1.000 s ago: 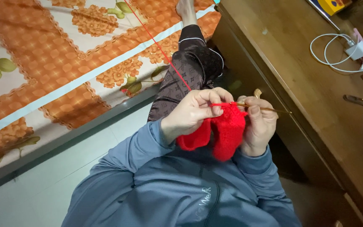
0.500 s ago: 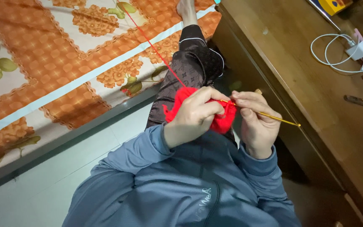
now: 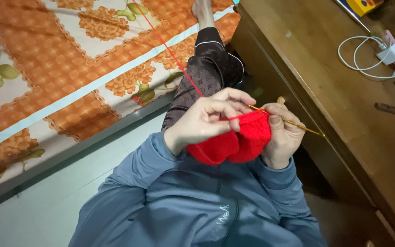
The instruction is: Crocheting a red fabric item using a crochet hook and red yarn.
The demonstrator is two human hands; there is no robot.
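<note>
Left hand [image 3: 206,120] pinching red crochet work [image 3: 234,142] and taut yarn [image 3: 170,50] (running far-left over the bed [image 3: 69,68]), right hand [image 3: 282,137] gripping a golden hook [image 3: 293,124], held together above the lap, wooden bench [image 3: 325,82] at right

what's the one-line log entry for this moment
left hand: pinching red yarn strand | right hand: holding crochet hook | work: red crochet piece between both hands | nearby: wooden desk, floral bedsheet
</note>
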